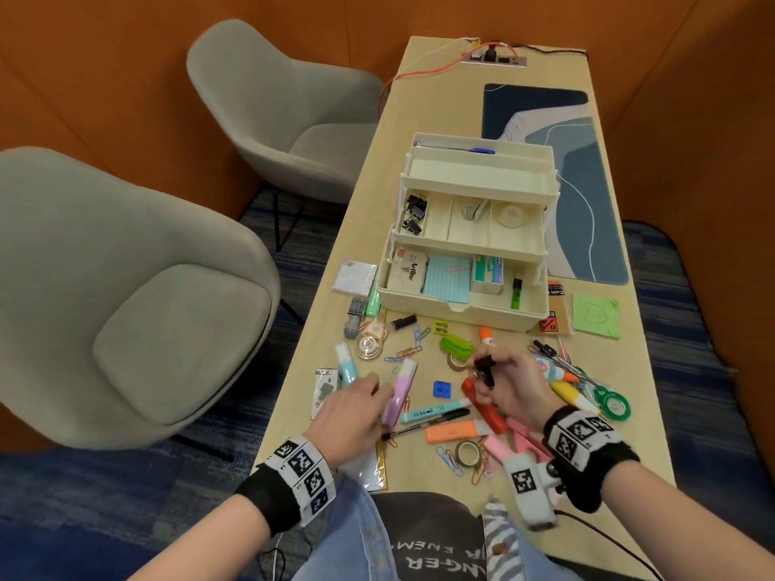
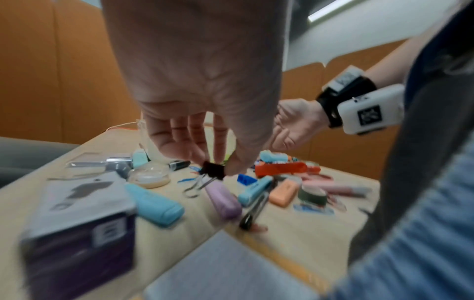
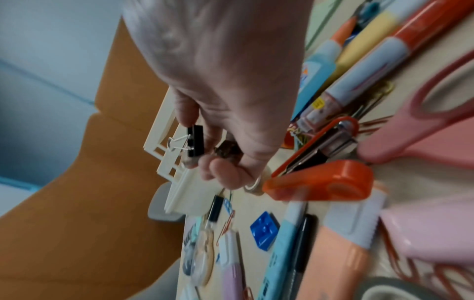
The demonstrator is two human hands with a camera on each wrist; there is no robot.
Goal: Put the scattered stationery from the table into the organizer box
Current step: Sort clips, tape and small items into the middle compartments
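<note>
The cream tiered organizer box point(image 1: 469, 178) stands open at mid-table; its middle tray's left compartment holds several black binder clips point(image 1: 413, 215). My left hand point(image 1: 377, 425) hovers low over the purple correction tape point(image 1: 398, 396) and pinches a black binder clip point(image 2: 214, 169) between thumb and fingers, its wire handles hanging down. My right hand point(image 1: 486, 371) is raised just in front of the box and grips black binder clips point(image 3: 195, 140) in its curled fingers point(image 3: 184, 109). Loose stationery covers the table's near end.
An orange-red stapler point(image 1: 482, 406), pink scissors point(image 1: 520, 444), highlighters point(image 1: 451, 431), tape rolls point(image 1: 467, 452), glue point(image 1: 553, 369) and paper clips point(image 1: 413, 341) lie around both hands. A green note pad point(image 1: 595, 314) sits right of the box. Two grey chairs point(image 1: 126, 295) stand left of the table.
</note>
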